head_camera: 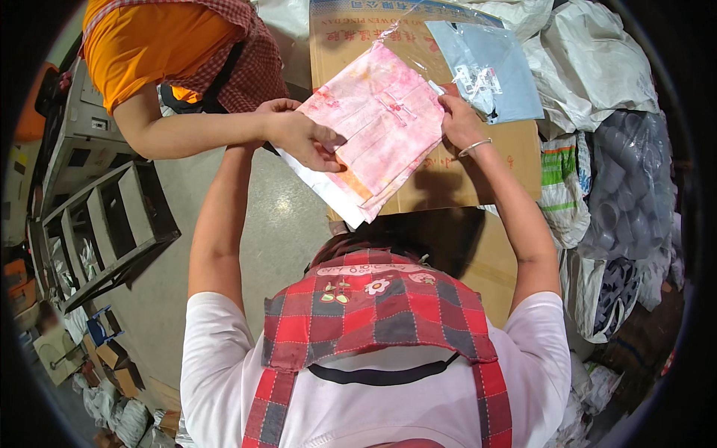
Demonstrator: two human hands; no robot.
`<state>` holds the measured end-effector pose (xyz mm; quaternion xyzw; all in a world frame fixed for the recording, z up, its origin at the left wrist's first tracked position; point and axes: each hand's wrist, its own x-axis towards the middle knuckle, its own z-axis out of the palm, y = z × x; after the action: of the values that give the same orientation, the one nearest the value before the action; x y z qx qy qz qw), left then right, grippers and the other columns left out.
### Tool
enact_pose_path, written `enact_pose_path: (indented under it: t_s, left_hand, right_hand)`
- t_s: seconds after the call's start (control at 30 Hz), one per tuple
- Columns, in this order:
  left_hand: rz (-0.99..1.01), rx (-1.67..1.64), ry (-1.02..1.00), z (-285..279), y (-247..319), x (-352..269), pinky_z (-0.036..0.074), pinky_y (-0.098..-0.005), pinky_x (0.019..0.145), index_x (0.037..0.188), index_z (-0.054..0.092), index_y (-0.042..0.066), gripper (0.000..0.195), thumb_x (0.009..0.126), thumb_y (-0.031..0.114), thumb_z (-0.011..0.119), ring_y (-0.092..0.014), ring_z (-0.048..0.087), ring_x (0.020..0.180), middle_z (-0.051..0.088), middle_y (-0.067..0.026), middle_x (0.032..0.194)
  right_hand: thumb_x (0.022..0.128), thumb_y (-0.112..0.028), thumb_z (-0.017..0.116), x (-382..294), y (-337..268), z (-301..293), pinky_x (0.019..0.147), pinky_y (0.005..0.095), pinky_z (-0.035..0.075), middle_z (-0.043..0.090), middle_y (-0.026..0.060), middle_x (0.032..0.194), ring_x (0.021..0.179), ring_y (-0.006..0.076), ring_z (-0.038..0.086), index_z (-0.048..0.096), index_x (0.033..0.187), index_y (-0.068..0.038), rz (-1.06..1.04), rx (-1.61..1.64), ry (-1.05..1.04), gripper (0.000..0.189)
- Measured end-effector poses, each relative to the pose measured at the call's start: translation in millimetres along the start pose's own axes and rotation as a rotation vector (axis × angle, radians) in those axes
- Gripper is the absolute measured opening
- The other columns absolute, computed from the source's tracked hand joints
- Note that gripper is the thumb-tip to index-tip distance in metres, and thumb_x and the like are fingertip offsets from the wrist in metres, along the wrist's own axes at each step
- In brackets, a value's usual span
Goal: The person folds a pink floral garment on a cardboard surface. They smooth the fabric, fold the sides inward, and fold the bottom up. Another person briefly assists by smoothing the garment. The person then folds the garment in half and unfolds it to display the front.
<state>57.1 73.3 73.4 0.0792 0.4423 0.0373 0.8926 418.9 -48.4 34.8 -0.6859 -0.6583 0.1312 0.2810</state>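
Observation:
A folded pink tie-dyed garment (386,120) with knotted cloth fastenings, white and orange layers showing along its lower left edge, is held over the cardboard. At its right corner my right hand (462,120), a bangle on the wrist, grips the edge beside a small white tag. My left hand (277,105) is at the upper left edge, largely hidden behind a co-worker's forearm; its visible fingers meet the garment. The co-worker's hand (311,140) lies on the garment's left side, fingertips over the orange strip. Clear plastic film (411,33) shows behind the garment.
A pale blue plastic-wrapped packet (487,73) with a label lies on a printed cardboard box (504,151). White woven sacks (594,61) and a clear bag of grey plastic parts (630,190) stand at right. The co-worker in orange is at upper left, above a metal rack (112,224).

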Motion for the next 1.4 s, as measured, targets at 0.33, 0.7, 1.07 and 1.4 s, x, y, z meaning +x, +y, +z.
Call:
enact_pose_path:
  t_s: [0.33,0.7,1.07,1.4]
  left_hand:
    - [-0.403,-0.343,0.33,-15,-53,64,0.043,-0.0275,0.076,0.11,0.05,0.005,0.032,0.085,0.014,0.067,-0.014,0.051,0.079,0.054,0.0001,0.086]
    - [0.737,0.426,0.286,-102,-73,5,0.047,-0.0336,0.079,0.112,0.057,0.011,0.044,0.09,0.049,0.051,-0.019,0.059,0.094,0.064,-0.0046,0.106]
    - [0.777,0.339,0.321,-97,-82,9,0.048,-0.0313,0.076,0.108,0.057,0.01,0.04,0.089,0.044,0.055,-0.017,0.06,0.088,0.062,-0.0034,0.099]
    - [1.263,0.446,0.786,-84,-127,7,0.044,-0.0261,0.066,0.083,0.061,0.003,0.025,0.092,0.025,0.055,-0.013,0.056,0.072,0.057,-0.0014,0.071]
  right_hand:
    - [0.079,-0.01,0.046,16,6,3,0.091,0.0421,0.045,0.061,0.0259,0.106,0.1,0.0396,0.058,0.06,0.111,0.002,0.121,-0.063,-0.098,0.037]
    - [0.081,-0.029,0.058,47,13,-6,0.083,0.0379,0.049,0.066,0.0222,0.095,0.09,0.0351,0.063,0.067,0.096,0.001,0.161,-0.007,-0.229,0.035]
    - [0.08,-0.031,0.064,55,-2,-21,0.074,0.0325,0.049,0.067,0.0169,0.081,0.077,0.023,0.063,0.067,0.094,0.005,0.243,0.132,-0.455,0.039]
    - [0.086,-0.028,0.057,7,-46,-18,0.078,0.0426,0.049,0.063,0.0221,0.088,0.085,0.0384,0.06,0.062,0.097,-0.001,-0.06,-0.232,0.025,0.03]
